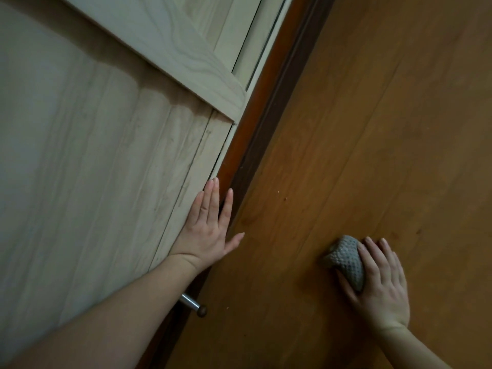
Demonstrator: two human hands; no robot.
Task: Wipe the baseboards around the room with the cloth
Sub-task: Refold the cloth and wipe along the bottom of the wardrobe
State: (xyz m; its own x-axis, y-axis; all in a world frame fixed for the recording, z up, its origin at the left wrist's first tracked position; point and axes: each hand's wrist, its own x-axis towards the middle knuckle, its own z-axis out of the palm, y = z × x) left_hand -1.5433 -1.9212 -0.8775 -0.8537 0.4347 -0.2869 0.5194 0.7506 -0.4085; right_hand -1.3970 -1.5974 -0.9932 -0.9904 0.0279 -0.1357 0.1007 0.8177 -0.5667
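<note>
Grey waffle-weave cloth [346,262] sits bunched into a ball under your right hand [378,283], near and to the right, down on the orange-brown wooden floor [359,129]. Your fingers curl over the top of the wad and your thumb tucks under its near side, so you hold it firmly; balling it up like this likely gives you a thick pad to press with. It is well apart from the wall side, so no wiping is happening at this spot.

Just left of that and slightly nearer, a metal doorstop [193,304] with a dark rubber tip pokes out from under your left forearm, low at the wall line.

Farther in, your left hand [210,227] lies flat and spread, fingers straight, holding nothing. The palm presses on the pale wood panel [106,169], with the fingertips reaching its edge and the thumb splayed out over the floor. That looks like a brace to steady you while you crouch, or to keep the panel from shifting.

Beyond your fingertips, the dark brown baseboard strip [266,123] runs away to the far right along the foot of the panels, between the pale wood and the floor. Your cloth needs to cross left to reach it.
</note>
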